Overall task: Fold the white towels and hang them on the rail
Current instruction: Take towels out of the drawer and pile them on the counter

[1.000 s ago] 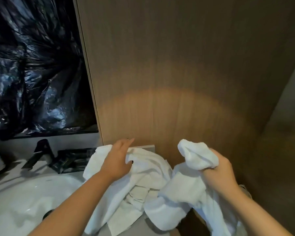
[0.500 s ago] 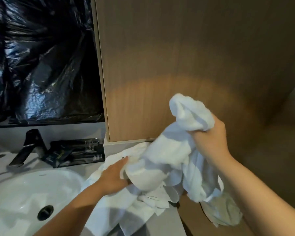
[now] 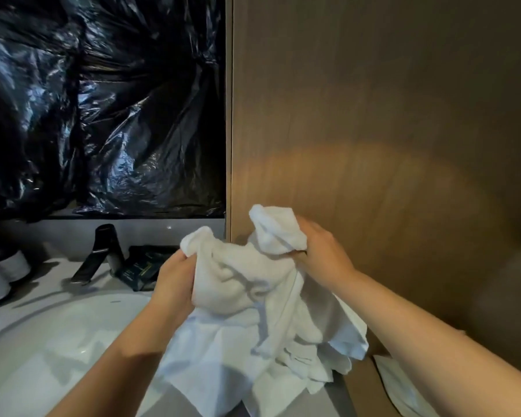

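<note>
Right now both hands grip a bunched white towel (image 3: 253,284) held up in front of a wood-grain wall panel (image 3: 373,130). Left hand (image 3: 175,281) is curled shut on the towel's left edge, fingers wrapped into the cloth near the top corner; right hand (image 3: 319,254) is closed on a wad of the upper right corner, which sticks up above the knuckles. Towel sags crumpled btwn the two hands, w/ the rest draping down over more white cloth (image 3: 223,371) heaped on the bench (image 3: 334,398) edge, by the white sink (image 3: 57,341). Can't tell if that lower heap is the same towel or a separate one. Behind the sink: dark tap (image 3: 100,254), a dark packet (image 3: 139,269) just right of it, partly hidden by the left hand, and two pale rolls (image 3: 3,275) at far left. Crinkled black plastic sheet (image 3: 103,100) covers the wall above the sink, left of the wood panel. Another bit of white cloth (image 3: 400,386) shows low right, under the right forearm.
</note>
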Tool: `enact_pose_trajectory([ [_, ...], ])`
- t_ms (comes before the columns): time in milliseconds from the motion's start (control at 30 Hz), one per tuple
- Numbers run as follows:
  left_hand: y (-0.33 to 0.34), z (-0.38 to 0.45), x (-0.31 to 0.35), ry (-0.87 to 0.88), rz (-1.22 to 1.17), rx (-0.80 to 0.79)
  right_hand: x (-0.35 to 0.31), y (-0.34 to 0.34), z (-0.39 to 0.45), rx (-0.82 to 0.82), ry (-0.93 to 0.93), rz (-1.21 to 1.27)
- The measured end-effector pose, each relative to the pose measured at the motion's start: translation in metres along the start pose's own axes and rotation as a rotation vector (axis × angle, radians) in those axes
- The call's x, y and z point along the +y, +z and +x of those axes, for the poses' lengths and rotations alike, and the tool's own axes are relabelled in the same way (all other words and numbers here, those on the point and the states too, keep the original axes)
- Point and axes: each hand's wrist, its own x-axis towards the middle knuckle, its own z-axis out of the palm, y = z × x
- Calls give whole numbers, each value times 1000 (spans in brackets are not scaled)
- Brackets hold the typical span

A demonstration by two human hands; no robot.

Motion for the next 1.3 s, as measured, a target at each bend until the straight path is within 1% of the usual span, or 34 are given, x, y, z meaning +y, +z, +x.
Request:
enact_pose_trajectory([
  [67, -12, 5, -4, -8, 9, 67, 12, 4, -2, -2, 15, 47],
  [167, -19, 12, -12, -48, 66, 229, 18, 2, 1, 124, 48, 59],
  [233, -7, 14, -13, 14, 132, 306, 14, 3, 0, 156, 15, -77],
  [300, 12, 12, -10, 155, 181, 338, 8, 8, -7, 179, -120, -257],
  [333, 20, 12, -11, 234, 226, 324, 7, 13, -11, 169, -198, -326],
  [367, 27, 13, -14, 306, 300, 293, 7, 19, -16, 117, -253, -359],
  [400, 34, 11, -18, 368, 401, 264, 9, 27, -20, 15, -266, -346],
  [467, 42, 9, -34, 456, 652, 218, 15, 46, -28, -252, -180, -205],
  [500, 43, 10, -46, 490, 806, 181, 20, 55, -31, -346, -136, -149],
  [533, 43, 10, -58, 497, 971, 115, 24, 63, -32, -391, -117, -132],
  [600, 38, 13, -78, 465, 1219, -26, 32, 77, -33, -413, -114, -157],
  [633, 34, 16, -88, 483, 1269, -57, 35, 83, -34, -412, -115, -172],
  [700, 25, 19, -104, 540, 1310, -66, 44, 96, -39, -392, -109, -198],
  [833, 17, 22, -134, 560, 1429, -48, 65, 124, -48, -347, -121, -287],
  [1000, 14, 30, -158, 556, 1493, -63, 88, 148, -48, -308, -165, -336],
  [1133, 12, 29, -165, 499, 1503, -79, 98, 154, -50, -301, -192, -340],
  [1233, 12, 24, -160, 473, 1537, -94, 91, 150, -50, -308, -170, -265],
  [1300, 14, 21, -155, 443, 1547, -100, 86, 145, -52, -332, -140, -258],
])
